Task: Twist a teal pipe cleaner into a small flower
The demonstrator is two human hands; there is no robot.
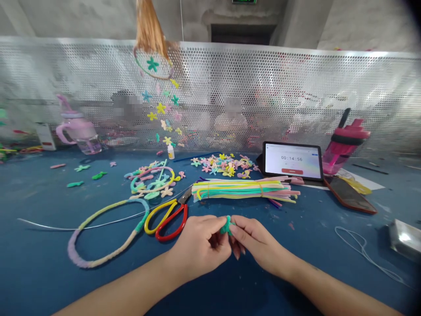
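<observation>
My left hand point(205, 241) and my right hand point(251, 239) meet at the front middle of the table, both closed on one small green pipe cleaner piece point(226, 225). It looks bent or folded, and the fingers hide much of it. Just beyond lies a banded bundle of pipe cleaners point(237, 191) in yellow, cream, green and pink. Scissors point(169, 219) with one yellow and one red handle rest left of my left hand. Farther left is a large hoop point(98, 260) wrapped in lilac, cream, yellow and teal. A smaller wrapped hoop point(173, 175) lies behind it among pipe cleaner shapes.
A pile of small flower shapes point(226, 166) sits behind the bundle. At the right are a tablet point(292, 160) showing a timer, a phone point(350, 195), a pink cup point(345, 147) and looped cord point(358, 245). A glue bottle point(170, 152) stands before the perforated metal screen point(204, 74).
</observation>
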